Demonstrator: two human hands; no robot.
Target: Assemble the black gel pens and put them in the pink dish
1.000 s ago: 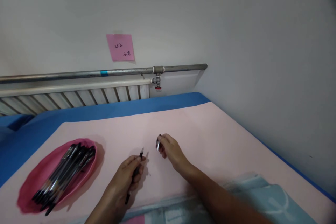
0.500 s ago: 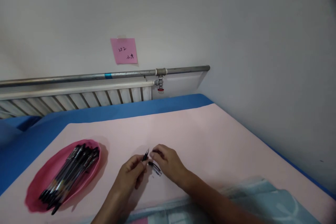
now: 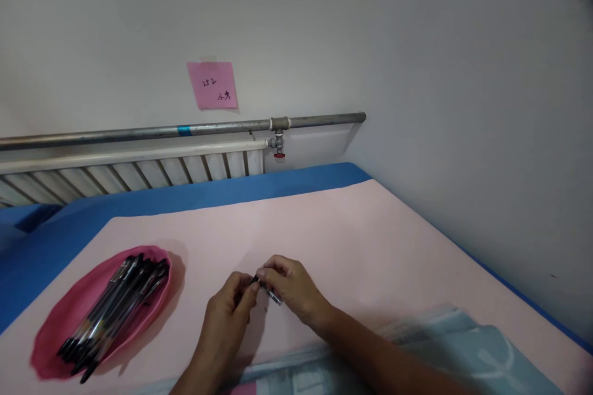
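My left hand (image 3: 229, 311) is closed around a black pen, of which only the tip end (image 3: 255, 279) shows between the fingers. My right hand (image 3: 290, 291) pinches a small clear pen cap (image 3: 273, 298) and holds it right against the pen's tip. Both hands meet low over the pink sheet (image 3: 324, 228), near its front edge. At the left a pink oval dish (image 3: 55, 321) holds several black pens (image 3: 113, 305) lying side by side.
The pink sheet lies on a blue cover (image 3: 185, 194). A light blue cloth (image 3: 463, 352) covers the front right. Behind run a radiator (image 3: 139, 166), a metal pipe (image 3: 185, 129) with a red valve (image 3: 278, 155), and a pink note (image 3: 212, 84) on the wall.
My hands were apart, the left holding the pen and the right the cap. They have come together, and the cap now sits at the pen's tip.
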